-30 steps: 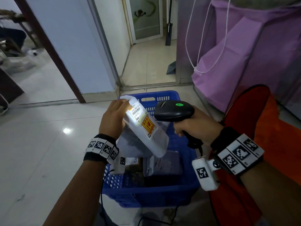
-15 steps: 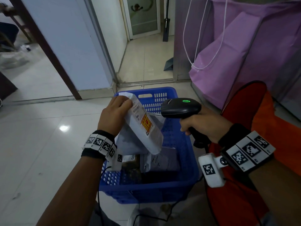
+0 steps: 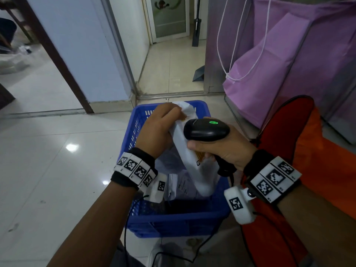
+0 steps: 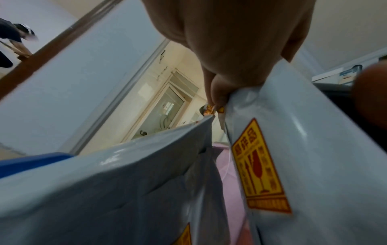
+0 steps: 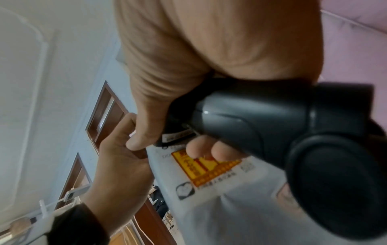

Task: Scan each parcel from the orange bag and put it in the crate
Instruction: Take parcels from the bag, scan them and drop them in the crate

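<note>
Left hand (image 3: 157, 130) pinches the parcel (image 3: 194, 166) over the crate (image 3: 173, 224); right hand (image 3: 225, 149) grips the scanner (image 3: 206, 130). Lower the parcel flat, then release.

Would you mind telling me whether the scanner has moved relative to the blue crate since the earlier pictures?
Yes. The scanner has swung left across the blue crate, and now overlaps the white parcel in the left hand.

1. Dim, flat indoor light; the brightest area is the far doorway (image 3: 171, 18).
2. Small ceiling-light glare spots sit on the glossy floor (image 3: 71, 147).
3. The head view bends straight lines at its edges.
4. Both wrist views are soft and blurred up close.
</note>
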{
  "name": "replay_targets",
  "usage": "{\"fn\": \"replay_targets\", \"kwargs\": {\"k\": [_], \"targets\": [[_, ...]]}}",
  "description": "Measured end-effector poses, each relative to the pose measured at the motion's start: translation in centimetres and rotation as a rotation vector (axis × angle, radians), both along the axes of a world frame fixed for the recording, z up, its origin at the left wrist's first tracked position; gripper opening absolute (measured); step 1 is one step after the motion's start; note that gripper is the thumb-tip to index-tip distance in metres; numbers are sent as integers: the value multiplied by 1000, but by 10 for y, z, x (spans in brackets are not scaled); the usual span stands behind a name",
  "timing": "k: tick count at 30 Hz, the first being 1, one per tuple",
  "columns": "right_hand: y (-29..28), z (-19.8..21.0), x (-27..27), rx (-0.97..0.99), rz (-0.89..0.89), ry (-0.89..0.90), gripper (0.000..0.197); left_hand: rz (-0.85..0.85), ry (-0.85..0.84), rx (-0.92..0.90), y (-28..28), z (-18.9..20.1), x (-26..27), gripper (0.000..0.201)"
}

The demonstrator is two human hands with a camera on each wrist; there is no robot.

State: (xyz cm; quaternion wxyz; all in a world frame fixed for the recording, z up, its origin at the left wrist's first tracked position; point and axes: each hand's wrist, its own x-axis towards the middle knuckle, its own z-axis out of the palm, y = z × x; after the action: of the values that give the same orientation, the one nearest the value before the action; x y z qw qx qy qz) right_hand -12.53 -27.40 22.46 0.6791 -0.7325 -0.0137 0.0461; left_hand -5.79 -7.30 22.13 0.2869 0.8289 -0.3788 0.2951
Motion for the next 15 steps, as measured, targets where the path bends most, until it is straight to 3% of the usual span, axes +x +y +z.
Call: {"fn": "replay_targets", "kwargs": {"k": [3, 6, 9, 12, 15], "targets": [[-1, -7, 4, 18, 11, 11, 37, -14, 122, -239, -6, -2, -3, 30], [-7, -12, 6, 20, 26, 11, 38, 2, 465, -468, -10, -6, 0, 62], [-9, -19, 10, 18, -15, -11, 39, 102, 705, -293, -1, -25, 18, 90], [-12, -26, 12, 7, -9, -6, 44, 82, 1022, -131, 2, -41, 19, 83], [-16, -28, 10, -2, 1, -11, 46, -126, 1254, -154, -5, -49, 12, 50]]}}
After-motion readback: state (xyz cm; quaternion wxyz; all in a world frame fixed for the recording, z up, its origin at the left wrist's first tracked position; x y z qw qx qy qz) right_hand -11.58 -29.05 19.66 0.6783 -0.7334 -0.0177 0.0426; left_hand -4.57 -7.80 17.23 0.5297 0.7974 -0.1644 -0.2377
